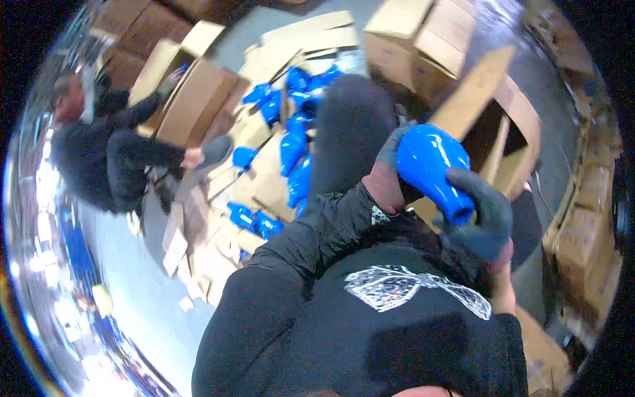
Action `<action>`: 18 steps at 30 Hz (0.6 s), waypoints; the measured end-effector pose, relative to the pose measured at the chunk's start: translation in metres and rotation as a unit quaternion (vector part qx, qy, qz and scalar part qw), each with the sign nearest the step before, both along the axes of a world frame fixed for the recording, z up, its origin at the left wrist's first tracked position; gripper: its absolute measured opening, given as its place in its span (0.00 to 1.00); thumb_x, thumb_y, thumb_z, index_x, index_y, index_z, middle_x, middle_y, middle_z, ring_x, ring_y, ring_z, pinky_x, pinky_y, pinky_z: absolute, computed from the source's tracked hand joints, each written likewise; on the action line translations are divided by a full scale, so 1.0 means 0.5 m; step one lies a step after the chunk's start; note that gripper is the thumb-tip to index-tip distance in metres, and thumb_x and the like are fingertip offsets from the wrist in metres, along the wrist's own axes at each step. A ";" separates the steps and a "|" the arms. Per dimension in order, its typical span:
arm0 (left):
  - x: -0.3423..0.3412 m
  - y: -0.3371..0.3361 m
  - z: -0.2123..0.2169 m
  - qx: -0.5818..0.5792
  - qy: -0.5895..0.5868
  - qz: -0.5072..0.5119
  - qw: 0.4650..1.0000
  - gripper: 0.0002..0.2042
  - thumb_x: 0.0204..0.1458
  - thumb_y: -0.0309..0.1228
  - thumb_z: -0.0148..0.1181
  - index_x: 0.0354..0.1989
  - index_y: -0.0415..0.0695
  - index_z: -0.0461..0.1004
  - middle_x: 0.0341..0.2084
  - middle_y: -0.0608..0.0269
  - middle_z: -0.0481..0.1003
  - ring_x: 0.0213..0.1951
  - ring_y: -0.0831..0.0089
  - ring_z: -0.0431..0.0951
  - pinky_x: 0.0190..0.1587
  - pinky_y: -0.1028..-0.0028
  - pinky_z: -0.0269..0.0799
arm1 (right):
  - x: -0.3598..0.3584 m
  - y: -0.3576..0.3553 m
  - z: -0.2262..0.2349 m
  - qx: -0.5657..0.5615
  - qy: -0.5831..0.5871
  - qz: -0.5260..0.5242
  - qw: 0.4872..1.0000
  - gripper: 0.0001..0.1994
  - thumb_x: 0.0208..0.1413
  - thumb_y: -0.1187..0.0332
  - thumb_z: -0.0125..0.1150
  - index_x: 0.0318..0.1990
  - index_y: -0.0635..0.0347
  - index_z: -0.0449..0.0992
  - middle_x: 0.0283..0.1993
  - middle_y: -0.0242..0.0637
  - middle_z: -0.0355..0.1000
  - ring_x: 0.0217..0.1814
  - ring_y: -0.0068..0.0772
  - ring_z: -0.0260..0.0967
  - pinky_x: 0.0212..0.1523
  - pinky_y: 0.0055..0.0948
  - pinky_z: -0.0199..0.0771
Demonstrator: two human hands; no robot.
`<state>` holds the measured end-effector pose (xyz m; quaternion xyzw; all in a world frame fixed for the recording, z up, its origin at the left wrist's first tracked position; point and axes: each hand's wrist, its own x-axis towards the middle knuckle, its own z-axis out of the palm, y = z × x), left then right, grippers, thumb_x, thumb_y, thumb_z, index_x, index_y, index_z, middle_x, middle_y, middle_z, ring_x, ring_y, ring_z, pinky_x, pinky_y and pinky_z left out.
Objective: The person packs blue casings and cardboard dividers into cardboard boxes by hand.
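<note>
In front of the person's chest, a glossy blue vase (433,165) is being held in both gloved hands, tilted so that its round body is pointing up and to the left while its narrow neck is slanting down to the right. The left hand (390,172) is cupping the round body from the left side — its fingers are curling around the far surface, pressed together as far as can be seen. The right hand (479,212) is gripping the neck end, its grey-gloved fingers wrapping over the top of the neck and closing around it. Both black sleeves are rising from the lower edge toward the vase.

Just behind the vase, an open cardboard box (509,139) is standing with its flaps up, its dark inside showing. Further to the left, a heap of more blue vases (294,149) is lying among flattened cardboard sheets (264,178) on the floor — some are half covered by the card. Well apart on the left, another person in dark clothes (99,159) is crouching and reaching into a large tilted carton (192,99). More closed cartons (589,251) are stacking up along the right edge.
</note>
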<state>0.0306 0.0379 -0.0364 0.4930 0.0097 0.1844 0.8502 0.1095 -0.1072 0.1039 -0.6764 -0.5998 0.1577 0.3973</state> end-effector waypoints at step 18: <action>-0.575 0.274 -0.228 -0.080 0.266 0.631 0.724 0.20 0.51 0.45 0.47 0.45 0.43 0.71 0.42 0.57 0.74 0.44 0.61 0.73 0.51 0.59 0.66 | 0.019 0.126 -0.111 -0.173 0.418 -0.131 0.882 0.15 0.52 0.74 0.52 0.49 0.63 0.70 0.30 0.33 0.70 0.27 0.22 0.67 0.28 0.19 0.68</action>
